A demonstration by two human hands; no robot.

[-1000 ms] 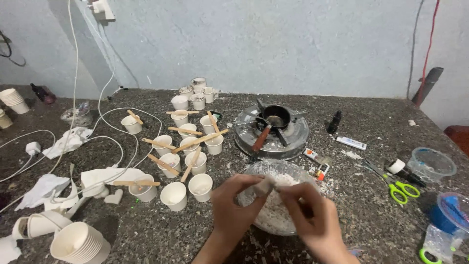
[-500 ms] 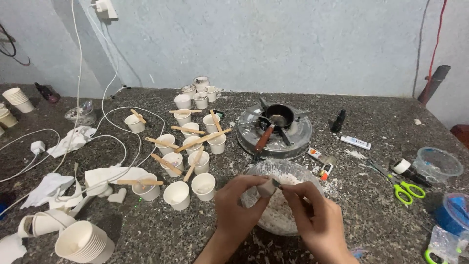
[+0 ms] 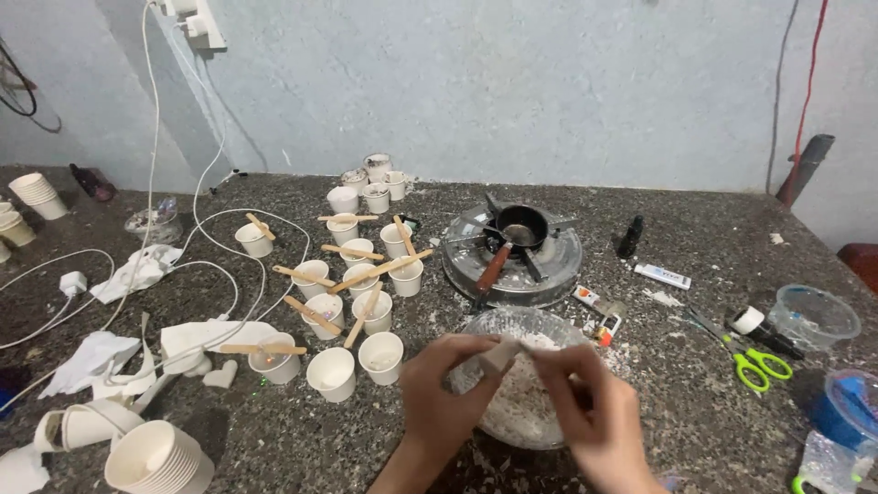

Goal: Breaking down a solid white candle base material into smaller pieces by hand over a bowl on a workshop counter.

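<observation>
— So, from the head camera, what do the hands have?

— Both meet over a clear bowl [image 3: 526,430] of white flakes near the front edge of the speckled stone counter [image 3: 695,366]. The left hand [image 3: 439,393] and the right hand [image 3: 590,407] pinch a small pale stick [image 3: 503,352] between them, fingers curled closed around its ends; the stick hangs just above the bowl's fill.

— What crowds them?

— To the left stands a cluster of small white cups [image 3: 357,302], several crossed by flat wooden sticks [image 3: 380,272]; the nearest cups sit just beside the left hand. Behind the bowl is a round burner [image 3: 512,261] with a small dark pan [image 3: 519,225] on it, the pan's handle pointing toward the bowl. White cables [image 3: 210,274] loop across the left part, with crumpled tissue and a stack of paper cups [image 3: 155,462] at the lower left corner.

— And on the right?

— Green-handled scissors [image 3: 754,366], a tape roll, an empty clear tub [image 3: 814,316] and a blue container [image 3: 846,407] lie well apart from the right hand. Bare counter shows between the bowl and the scissors.
</observation>
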